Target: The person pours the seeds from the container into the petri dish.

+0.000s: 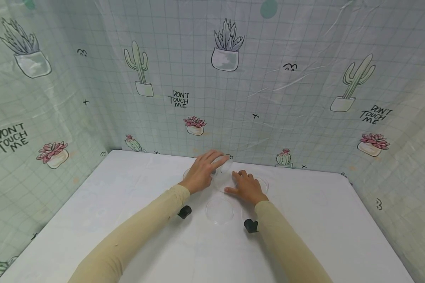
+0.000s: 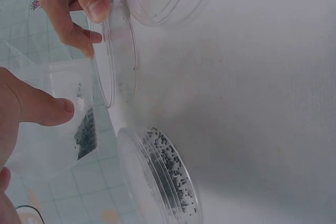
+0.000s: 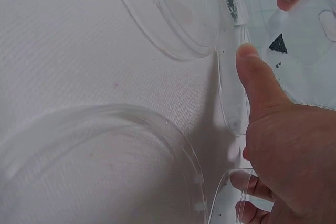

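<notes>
My left hand (image 1: 202,171) pinches a clear bag (image 2: 52,129), raised at the back of the white table. Small black grains (image 2: 86,137) are gathered in the bag's lower corner. Beside it, my right hand (image 1: 248,186) is spread, with the thumb right at the rim of a clear round dish (image 3: 231,90) and the other fingers reaching toward its far side. A second clear dish (image 2: 191,205) with black grains scattered in it lies left of this one. In the right wrist view, the left fingertips show at the bag (image 3: 304,61).
Nearer the front lies another clear round dish (image 1: 220,211). One more dish (image 1: 263,184) shows partly behind the right hand. Black objects (image 1: 185,212) sit under both wrists. A patterned sheet (image 1: 255,90) hangs behind the white table (image 1: 134,188).
</notes>
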`<state>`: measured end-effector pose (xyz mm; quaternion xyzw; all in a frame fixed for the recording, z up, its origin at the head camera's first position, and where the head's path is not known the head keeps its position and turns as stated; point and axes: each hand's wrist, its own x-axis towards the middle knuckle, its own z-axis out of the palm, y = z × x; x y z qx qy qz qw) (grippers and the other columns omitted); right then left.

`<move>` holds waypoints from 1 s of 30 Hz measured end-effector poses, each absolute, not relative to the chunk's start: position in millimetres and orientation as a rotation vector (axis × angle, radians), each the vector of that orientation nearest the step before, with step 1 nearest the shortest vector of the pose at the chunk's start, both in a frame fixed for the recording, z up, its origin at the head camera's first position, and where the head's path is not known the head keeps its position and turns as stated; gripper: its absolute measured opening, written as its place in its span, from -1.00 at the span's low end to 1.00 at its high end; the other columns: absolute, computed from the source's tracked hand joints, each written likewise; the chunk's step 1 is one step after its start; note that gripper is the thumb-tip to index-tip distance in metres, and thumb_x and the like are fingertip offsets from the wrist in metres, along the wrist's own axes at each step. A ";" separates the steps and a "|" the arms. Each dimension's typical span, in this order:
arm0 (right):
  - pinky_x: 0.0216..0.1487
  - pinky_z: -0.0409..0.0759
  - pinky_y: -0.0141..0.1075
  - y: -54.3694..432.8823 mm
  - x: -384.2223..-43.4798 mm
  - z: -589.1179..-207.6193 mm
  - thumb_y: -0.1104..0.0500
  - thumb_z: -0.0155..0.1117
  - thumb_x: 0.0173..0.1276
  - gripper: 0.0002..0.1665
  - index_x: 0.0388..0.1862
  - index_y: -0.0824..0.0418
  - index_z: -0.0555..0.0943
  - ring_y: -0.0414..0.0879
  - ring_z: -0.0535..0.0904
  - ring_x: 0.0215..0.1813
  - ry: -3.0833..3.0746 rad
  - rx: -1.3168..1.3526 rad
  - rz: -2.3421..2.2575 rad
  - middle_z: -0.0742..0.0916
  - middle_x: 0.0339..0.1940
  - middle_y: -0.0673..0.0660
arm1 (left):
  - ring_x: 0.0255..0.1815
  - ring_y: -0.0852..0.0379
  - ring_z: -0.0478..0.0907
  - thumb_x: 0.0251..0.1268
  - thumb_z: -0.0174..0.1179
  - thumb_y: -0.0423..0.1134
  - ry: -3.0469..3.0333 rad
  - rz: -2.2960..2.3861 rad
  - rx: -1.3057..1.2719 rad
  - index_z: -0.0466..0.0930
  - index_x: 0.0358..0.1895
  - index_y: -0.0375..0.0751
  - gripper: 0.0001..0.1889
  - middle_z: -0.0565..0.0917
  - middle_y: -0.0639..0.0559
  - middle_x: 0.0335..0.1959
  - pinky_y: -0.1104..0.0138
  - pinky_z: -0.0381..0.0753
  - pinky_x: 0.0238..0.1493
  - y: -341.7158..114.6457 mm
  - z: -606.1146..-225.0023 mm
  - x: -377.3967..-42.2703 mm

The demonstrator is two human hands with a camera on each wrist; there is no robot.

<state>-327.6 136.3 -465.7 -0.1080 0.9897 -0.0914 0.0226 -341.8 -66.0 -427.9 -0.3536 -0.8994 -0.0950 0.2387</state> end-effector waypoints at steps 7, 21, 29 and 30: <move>0.15 0.52 0.19 136.6 -326.2 -465.2 -0.39 0.23 0.19 -0.03 0.46 0.09 0.31 0.26 0.46 0.21 3.068 -0.349 -0.304 0.46 0.34 0.27 | 0.45 0.05 0.24 -0.08 0.41 -0.50 -2.457 -0.267 -0.976 0.25 0.44 0.17 -0.06 0.36 0.08 0.39 0.01 0.37 0.40 -65.3 -430.0 -341.9; 0.17 0.51 0.20 136.5 -327.6 -466.2 -0.40 0.24 0.18 -0.02 0.46 0.08 0.31 0.25 0.44 0.23 3.067 -0.337 -0.293 0.45 0.34 0.26 | 0.45 0.02 0.24 -0.06 0.41 -0.48 -2.437 -0.198 -1.006 0.23 0.45 0.18 -0.05 0.37 0.06 0.39 0.04 0.39 0.39 -64.7 -432.7 -344.7; 0.18 0.50 0.18 135.5 -329.5 -465.0 -0.38 0.25 0.18 -0.02 0.46 0.08 0.31 0.24 0.44 0.23 3.066 -0.313 -0.297 0.46 0.35 0.25 | 0.46 0.00 0.24 -0.03 0.39 -0.49 -2.422 -0.165 -1.031 0.22 0.45 0.19 -0.07 0.37 0.06 0.39 0.04 0.39 0.38 -64.0 -432.0 -346.1; 0.18 0.50 0.18 135.3 -329.5 -465.0 -0.38 0.26 0.18 -0.02 0.46 0.08 0.31 0.24 0.44 0.24 3.060 -0.306 -0.303 0.45 0.35 0.25 | 0.47 -0.01 0.23 -0.01 0.38 -0.50 -2.431 -0.163 -1.036 0.22 0.45 0.19 -0.07 0.36 0.05 0.40 0.03 0.38 0.39 -63.9 -431.7 -345.5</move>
